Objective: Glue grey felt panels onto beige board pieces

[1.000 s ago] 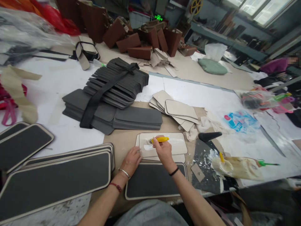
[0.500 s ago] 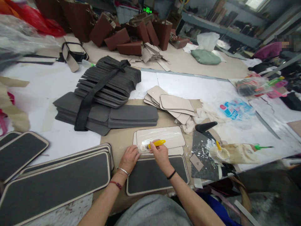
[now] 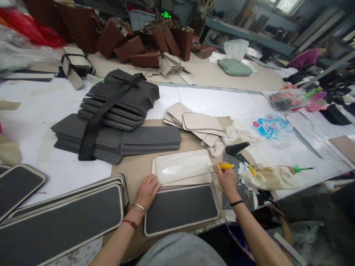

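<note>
The right hand is closed on the yellow-handled brush, its bristles at the right end of the cream rounded-corner panel, which is streaked with wet white paste. The left hand lies apart from it, fingers together, at the panel's left edge; whether they pinch or merely press is hard to tell. The panel lies on another cream piece on the counter, just beyond the dark grey panels with pale borders. To the right sits the open container of white paste; on the far left are strapped dark grey pads.
</note>
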A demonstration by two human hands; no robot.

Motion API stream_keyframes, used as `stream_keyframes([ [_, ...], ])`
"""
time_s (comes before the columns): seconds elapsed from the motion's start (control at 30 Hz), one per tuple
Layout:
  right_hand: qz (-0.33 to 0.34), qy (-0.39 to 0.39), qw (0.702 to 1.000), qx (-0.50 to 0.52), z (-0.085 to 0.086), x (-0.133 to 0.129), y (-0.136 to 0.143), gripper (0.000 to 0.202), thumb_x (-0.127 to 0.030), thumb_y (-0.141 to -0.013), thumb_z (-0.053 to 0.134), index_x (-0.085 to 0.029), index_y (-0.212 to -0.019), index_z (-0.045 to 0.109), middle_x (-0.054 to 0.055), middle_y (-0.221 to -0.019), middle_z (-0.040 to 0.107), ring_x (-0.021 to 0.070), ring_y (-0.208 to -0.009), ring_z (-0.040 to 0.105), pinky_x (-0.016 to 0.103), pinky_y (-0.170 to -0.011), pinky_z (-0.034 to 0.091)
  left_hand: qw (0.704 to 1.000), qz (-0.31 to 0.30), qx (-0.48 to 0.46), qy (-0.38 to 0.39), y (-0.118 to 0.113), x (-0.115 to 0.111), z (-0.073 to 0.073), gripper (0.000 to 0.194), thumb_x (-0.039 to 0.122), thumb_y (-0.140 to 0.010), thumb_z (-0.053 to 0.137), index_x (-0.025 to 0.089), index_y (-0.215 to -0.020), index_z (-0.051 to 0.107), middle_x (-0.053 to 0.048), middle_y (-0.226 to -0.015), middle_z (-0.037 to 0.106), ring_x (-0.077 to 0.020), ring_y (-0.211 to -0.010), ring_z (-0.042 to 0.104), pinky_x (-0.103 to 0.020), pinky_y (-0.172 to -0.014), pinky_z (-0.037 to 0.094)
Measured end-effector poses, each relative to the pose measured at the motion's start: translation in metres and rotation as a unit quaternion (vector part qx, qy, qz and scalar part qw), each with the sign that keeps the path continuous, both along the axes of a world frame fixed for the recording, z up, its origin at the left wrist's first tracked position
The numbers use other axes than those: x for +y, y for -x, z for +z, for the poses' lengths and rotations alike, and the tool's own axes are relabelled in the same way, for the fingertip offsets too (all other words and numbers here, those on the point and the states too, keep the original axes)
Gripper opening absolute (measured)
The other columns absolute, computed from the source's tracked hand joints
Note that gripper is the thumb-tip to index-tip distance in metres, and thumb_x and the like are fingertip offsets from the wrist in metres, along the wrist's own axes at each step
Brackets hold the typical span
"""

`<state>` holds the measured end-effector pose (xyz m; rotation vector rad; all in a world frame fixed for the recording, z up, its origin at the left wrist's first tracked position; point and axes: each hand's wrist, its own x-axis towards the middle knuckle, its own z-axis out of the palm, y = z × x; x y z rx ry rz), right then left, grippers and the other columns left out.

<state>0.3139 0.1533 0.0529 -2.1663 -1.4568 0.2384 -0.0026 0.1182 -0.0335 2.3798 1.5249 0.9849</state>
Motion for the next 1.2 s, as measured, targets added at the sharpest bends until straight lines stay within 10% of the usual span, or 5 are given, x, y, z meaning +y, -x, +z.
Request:
stream_keyframes([
  [0.33, 0.099, 0.065, 0.887, 0.447, -0.022, -0.004, 0.159, 0.033, -0.050, -0.074, 0.052, -0.018, -0.077, 0.056, 0.000, -0.061, 0.060, 0.0157, -0.055, 0.061, 0.027, -0.054, 0.051, 1.000, 0.000, -0.010, -0.007, 0.000, -0.001, 0.000, 0.015, 0.027, -0.084, 0.048, 0.017, -0.081, 0.059, -0.008, -0.089, 0.062, -0.0191, -0.089, 0.058, -0.035, -0.077, 0.053],
  [0.7, -0.072, 0.001, 0.978, 0.197, -0.027, 0.019, -0.025, 0.049, -0.058, -0.070, 0.050, -0.013, -0.087, 0.062, 0.008, -0.068, 0.067, 0.0214, -0.061, 0.064, 0.034, -0.064, 0.049, 1.000, 0.002, -0.022, -0.020, 0.000, -0.001, -0.004, 0.011, 0.026, -0.082, 0.052, 0.018, -0.081, 0.058, -0.008, -0.090, 0.061, -0.0199, -0.092, 0.058, -0.036, -0.080, 0.052],
  [0.97, -0.003, 0.007, 1.000, 0.015, -0.009, 0.028, -0.020, 0.047, -0.058, -0.074, 0.044, -0.016, -0.085, 0.063, 0.007, -0.066, 0.066, 0.0226, -0.067, 0.062, 0.034, -0.069, 0.043, 0.999, 0.016, -0.024, 0.017, -0.002, -0.002, 0.000, 0.012, 0.026, -0.083, 0.049, 0.018, -0.083, 0.059, -0.007, -0.090, 0.062, -0.0193, -0.091, 0.059, -0.038, -0.080, 0.053],
  [1.2, 0.023, 0.057, 0.982, 0.178, -0.013, 0.063, 0.017, 0.050, -0.061, -0.071, 0.046, -0.015, -0.085, 0.064, 0.007, -0.063, 0.067, 0.0218, -0.059, 0.064, 0.031, -0.058, 0.045, 0.999, 0.015, -0.023, 0.024, -0.003, -0.002, 0.004, 0.009, 0.022, -0.082, 0.050, 0.017, -0.083, 0.058, -0.007, -0.091, 0.062, -0.0187, -0.093, 0.058, -0.036, -0.080, 0.053],
])
